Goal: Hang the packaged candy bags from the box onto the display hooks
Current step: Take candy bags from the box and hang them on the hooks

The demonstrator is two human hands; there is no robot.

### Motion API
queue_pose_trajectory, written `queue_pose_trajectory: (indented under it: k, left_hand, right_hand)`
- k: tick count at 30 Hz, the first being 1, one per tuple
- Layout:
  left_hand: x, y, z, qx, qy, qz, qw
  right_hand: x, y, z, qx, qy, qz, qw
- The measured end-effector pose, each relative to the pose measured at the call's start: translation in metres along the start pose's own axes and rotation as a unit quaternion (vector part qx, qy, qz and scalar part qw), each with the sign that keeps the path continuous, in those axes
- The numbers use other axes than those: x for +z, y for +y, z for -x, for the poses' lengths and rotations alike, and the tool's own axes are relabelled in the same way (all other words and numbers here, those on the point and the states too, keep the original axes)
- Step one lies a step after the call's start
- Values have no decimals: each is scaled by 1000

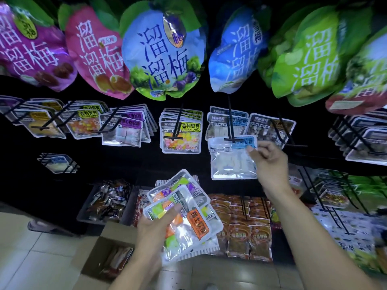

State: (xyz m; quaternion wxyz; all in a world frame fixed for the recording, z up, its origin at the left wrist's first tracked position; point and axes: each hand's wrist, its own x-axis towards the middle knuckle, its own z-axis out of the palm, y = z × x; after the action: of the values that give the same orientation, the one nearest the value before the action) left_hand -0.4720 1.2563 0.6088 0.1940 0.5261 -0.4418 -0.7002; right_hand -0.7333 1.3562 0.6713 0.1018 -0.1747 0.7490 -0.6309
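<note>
One bag (232,158) pinched by right hand (270,162) just below hook (231,124); left hand (155,225) grips spare bags (184,210), lower-left of hook.

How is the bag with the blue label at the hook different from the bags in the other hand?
The blue-label bag is a single pack, pinched at its top corner by the right hand at a display hook. The orange-label bags are a fanned stack gripped by the left hand, lower down. The first shows pale whitish candy, the stack green, orange and purple pieces. Both are clear, white-edged packs.
</note>
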Motion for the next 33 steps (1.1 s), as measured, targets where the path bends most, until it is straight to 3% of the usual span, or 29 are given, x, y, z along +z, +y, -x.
queue_pose_trajectory:
  k: [4,9,15,27,33]
  left_hand:
    - [7,1,10,5,26,21,999]
    - [10,-4,15,25,30,41,998]
    - [16,-5,24,34,30,65,997]
    - [16,-12,26,31,43,92,994]
    - [18,-25,14,-2,74,87,993]
  right_hand:
    - [1,3,3,7,-97,54,994]
    - [4,3,7,-6,-10,-30,999]
    - [7,10,0,18,10,-58,998]
    - [3,7,3,-17,-45,-60,997]
    - [5,7,-3,-19,-11,-78,997]
